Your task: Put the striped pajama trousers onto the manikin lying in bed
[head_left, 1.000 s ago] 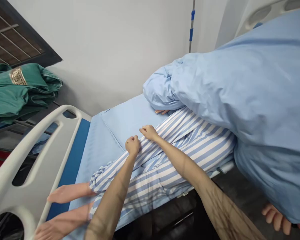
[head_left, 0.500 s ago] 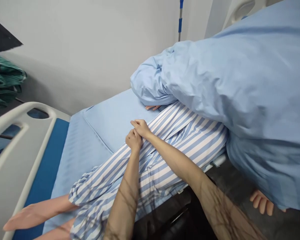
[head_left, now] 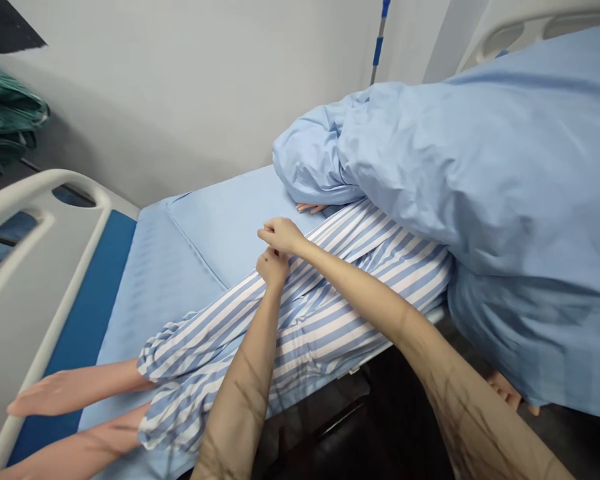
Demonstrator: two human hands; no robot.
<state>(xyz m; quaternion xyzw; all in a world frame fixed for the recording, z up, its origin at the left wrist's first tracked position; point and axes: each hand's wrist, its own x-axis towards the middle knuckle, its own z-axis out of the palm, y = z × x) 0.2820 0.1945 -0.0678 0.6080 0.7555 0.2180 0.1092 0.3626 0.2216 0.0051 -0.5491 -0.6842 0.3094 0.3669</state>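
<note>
A figure in blue-and-white striped trousers [head_left: 340,280] lies on a hospital bed, its bare feet [head_left: 55,393] toward the footboard. A light blue quilt [head_left: 460,180] covers its upper body. My left hand [head_left: 273,265] is closed in a fist, pinching the striped cloth on the far leg near the knee. Just above it and touching it, my right hand [head_left: 280,235] is also closed on the same striped cloth. A pale hand of the figure [head_left: 310,208] peeks out from under the quilt.
The light blue sheet [head_left: 215,227] covers the mattress beside a white wall. A grey and blue footboard [head_left: 40,280] stands at the left. Green folded cloth [head_left: 5,127] lies at the far left. An IV pole [head_left: 377,40] rises behind the quilt. Dark floor lies below.
My two hands have come together on the striped leg, the right one now just above the left. The view has shifted to the right and the feet sit lower left.
</note>
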